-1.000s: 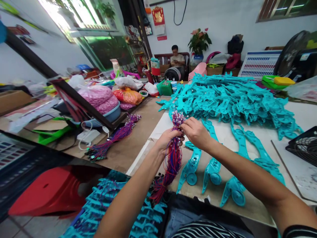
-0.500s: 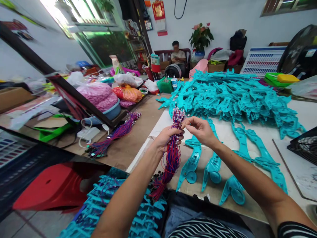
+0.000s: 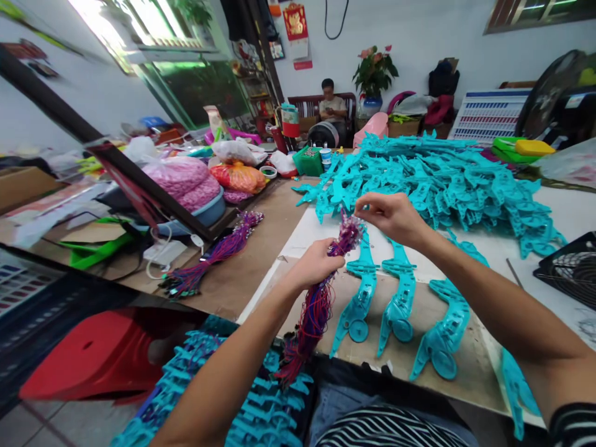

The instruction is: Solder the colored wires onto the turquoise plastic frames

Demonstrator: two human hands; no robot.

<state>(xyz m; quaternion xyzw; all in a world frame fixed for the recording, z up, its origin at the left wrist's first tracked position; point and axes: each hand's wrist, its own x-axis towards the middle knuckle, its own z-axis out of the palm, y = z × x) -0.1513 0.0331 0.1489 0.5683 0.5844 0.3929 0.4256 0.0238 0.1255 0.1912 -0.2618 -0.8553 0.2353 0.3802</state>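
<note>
My left hand [image 3: 319,264] is wrapped round a bundle of thin red and blue-purple wires [image 3: 316,313], just below its top. Small clear tips [image 3: 352,230] cluster at the bundle's upper end, which leans to the right. The wires hang down toward the table's front edge, with small dark ends at the bottom. My right hand [image 3: 391,217] is raised beside the clear tips, thumb and fingers pinched together. Whatever may be between those fingers is too small to make out. Below it, several turquoise plastic parts [image 3: 398,292] lie in a row on the table.
A large heap of turquoise parts [image 3: 419,180] covers the back of the table. Another wire bundle [image 3: 214,254] lies at left. More turquoise parts [image 3: 265,397] fill a container beside my lap. A black fan [image 3: 570,270] stands at right. A person [image 3: 333,108] sits far back.
My right hand has moved up and right, off the bundle. The bundle's top has tilted to the right, while my left hand keeps its grip.
</note>
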